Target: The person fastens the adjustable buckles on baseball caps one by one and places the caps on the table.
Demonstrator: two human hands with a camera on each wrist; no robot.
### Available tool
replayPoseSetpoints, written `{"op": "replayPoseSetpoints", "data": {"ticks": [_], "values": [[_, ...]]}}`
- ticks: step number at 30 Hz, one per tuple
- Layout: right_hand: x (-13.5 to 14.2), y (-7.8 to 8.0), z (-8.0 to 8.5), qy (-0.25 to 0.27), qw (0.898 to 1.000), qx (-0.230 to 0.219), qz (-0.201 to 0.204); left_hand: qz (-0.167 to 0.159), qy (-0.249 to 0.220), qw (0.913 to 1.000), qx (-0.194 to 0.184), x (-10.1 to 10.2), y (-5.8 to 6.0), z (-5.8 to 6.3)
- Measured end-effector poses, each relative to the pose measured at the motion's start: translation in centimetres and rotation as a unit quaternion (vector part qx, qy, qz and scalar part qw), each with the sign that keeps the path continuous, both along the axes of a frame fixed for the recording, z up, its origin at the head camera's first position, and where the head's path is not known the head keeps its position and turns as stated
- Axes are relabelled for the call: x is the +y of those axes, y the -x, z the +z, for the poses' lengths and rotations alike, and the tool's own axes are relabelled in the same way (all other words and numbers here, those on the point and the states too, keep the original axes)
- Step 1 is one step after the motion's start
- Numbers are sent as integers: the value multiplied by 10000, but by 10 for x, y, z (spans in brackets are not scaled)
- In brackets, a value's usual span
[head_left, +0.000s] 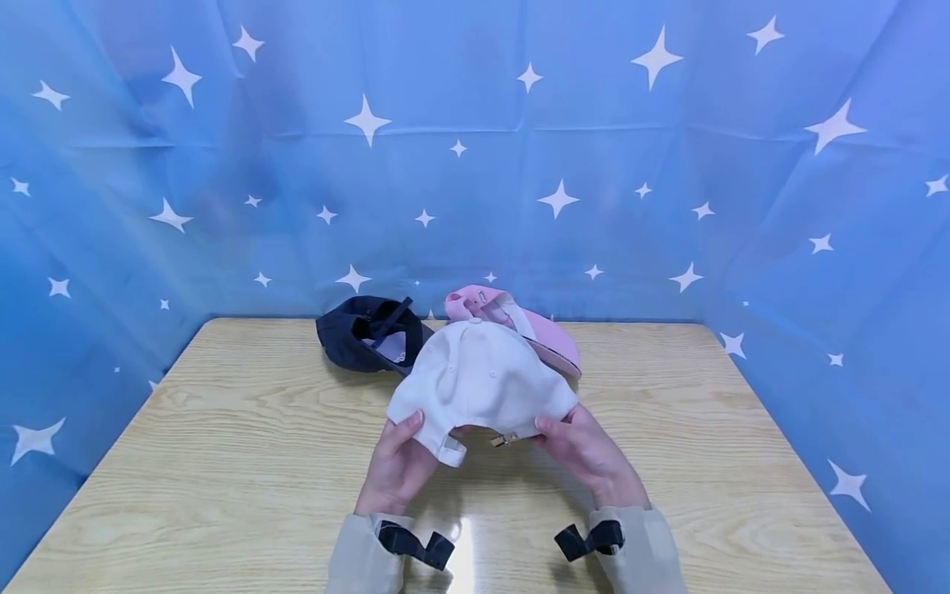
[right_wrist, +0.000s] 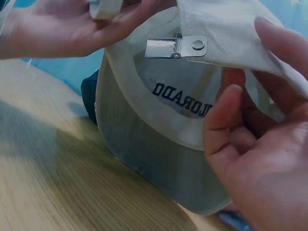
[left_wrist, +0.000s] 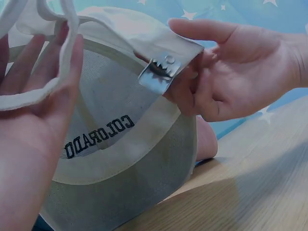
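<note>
One white cap (head_left: pixel 486 375) is held over the wooden table (head_left: pixel 260 470), its width spanning from left hand (head_left: pixel 398 464) to right hand (head_left: pixel 590 454), each pinching the rear edge between thumb and fingers. Across the rear opening, the strap (head_left: pixel 452 450) hangs nearer the left, the metal clasp (right_wrist: pixel 175 47) nearer the right, ends apart. Behind lie a dark cap (head_left: pixel 345 338), left, and a pink cap (head_left: pixel 552 337), right.

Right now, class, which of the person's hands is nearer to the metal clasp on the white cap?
The right. The right hand grips the white cap just beside the metal clasp; the left hand holds the cap across the back opening, by the strap.
</note>
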State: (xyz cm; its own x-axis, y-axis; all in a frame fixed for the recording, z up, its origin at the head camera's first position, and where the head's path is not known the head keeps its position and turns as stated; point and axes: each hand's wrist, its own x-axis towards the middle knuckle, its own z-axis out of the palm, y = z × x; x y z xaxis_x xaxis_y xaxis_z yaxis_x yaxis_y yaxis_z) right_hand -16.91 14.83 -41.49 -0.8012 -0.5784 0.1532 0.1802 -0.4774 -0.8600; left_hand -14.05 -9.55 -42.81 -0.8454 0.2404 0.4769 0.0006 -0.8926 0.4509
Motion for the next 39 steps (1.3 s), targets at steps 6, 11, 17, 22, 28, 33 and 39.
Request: {"op": "replayPoseSetpoints", "data": {"ticks": [6, 11, 17, 22, 28, 33, 39], "values": [[-1, -3, -3, -418, 9990, 117, 104, -104, -31, 9999, 122, 2, -1, 0], [-13, 3, -3, -595, 9974, 319, 263, -101, 69, 9997, 228, -5, 3, 3], [-21, 4, 2, -332, 9994, 75, 116, -408, -31, 9984, 378, -10, 5, 6], [-17, 2, 6, -182, 9998, 61, 27, -473, 123, 9982, 341, -7, 2, 8], [-17, 2, 9, 303, 9993, 106, 180, 256, 1342, 9905, 120, -11, -1, 5], [-18, 0, 9, 596, 9981, -57, 158, 986, 3036, 9470, -371, -13, -3, 9], [-22, -3, 10, 1230, 9906, -590, 85, 1503, 4732, 8596, -1208, -10, -3, 21]]}}
